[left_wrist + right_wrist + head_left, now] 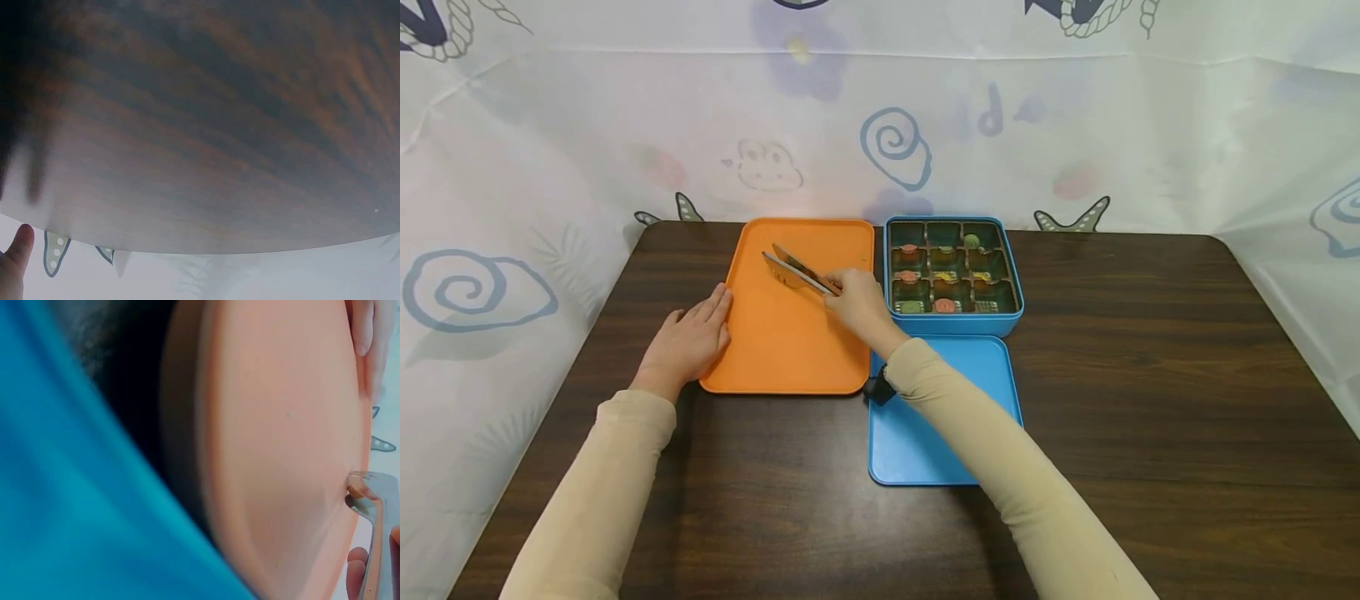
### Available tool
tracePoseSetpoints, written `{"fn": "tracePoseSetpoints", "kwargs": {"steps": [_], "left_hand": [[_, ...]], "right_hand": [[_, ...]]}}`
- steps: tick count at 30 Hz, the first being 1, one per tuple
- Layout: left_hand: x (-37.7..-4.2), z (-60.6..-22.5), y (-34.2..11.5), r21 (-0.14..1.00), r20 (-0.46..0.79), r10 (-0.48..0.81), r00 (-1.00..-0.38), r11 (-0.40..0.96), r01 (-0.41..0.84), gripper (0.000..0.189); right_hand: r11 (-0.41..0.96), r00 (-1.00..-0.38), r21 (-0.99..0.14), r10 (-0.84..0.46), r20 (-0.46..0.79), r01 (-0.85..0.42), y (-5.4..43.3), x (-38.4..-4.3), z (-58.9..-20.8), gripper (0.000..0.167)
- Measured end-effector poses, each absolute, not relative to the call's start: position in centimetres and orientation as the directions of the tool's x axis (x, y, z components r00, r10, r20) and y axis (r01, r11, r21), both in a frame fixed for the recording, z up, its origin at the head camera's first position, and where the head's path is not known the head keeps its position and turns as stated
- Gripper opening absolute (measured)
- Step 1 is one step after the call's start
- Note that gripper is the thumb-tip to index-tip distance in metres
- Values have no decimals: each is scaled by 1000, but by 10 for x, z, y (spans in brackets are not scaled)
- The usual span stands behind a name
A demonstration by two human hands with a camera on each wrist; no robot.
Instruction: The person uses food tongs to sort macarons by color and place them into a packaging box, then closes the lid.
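My right hand (863, 308) grips a pair of metal tongs (801, 272) above the upper middle of an orange tray (790, 350). In the head view the tongs' arms stand apart, and I make out nothing between their tips. The tongs (373, 531) also show at the right side of the right wrist view. My left hand (688, 342) rests with fairly straight fingers against the tray's left edge. To the right of the tray stands a blue box (951, 323) with a dark compartment insert. Small pink, green and yellow pieces (944, 306) lie in its compartments.
A flat blue lid (917, 450) lies in front of the box, partly under my right forearm. All this stands on a dark wooden table (1150, 375). A printed white cloth (700, 108) hangs behind the table's back edge.
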State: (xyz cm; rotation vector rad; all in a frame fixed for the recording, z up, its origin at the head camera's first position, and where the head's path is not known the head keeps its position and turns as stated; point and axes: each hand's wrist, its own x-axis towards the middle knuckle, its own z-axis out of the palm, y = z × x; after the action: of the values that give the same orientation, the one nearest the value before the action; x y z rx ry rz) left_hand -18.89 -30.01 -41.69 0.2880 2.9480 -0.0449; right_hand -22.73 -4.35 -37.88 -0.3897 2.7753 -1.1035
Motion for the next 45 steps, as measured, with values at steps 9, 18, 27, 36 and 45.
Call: {"fn": "tracePoseSetpoints", "kwargs": {"steps": [9, 18, 27, 36, 45], "left_hand": [[-190, -415, -300, -14, -176, 199, -964, 979, 204, 59], [-189, -415, -302, -21, -195, 198, -961, 978, 206, 59], [-189, -414, -300, -28, -200, 194, -960, 979, 204, 59], [-189, -415, -301, -24, -199, 200, -959, 978, 209, 59], [-186, -413, -298, -3, -190, 206, -960, 978, 210, 59]], "right_hand": [[688, -965, -706, -261, -23, -169, -40, -228, -378, 35], [654, -960, -727, -278, 30, -212, -33, -222, -371, 32], [579, -949, -779, -309, 63, -240, -9, -207, -341, 34], [511, -950, -819, -285, 126, -262, 30, -191, -305, 33], [539, -945, -785, -267, 187, -307, 87, -176, -288, 32]]}}
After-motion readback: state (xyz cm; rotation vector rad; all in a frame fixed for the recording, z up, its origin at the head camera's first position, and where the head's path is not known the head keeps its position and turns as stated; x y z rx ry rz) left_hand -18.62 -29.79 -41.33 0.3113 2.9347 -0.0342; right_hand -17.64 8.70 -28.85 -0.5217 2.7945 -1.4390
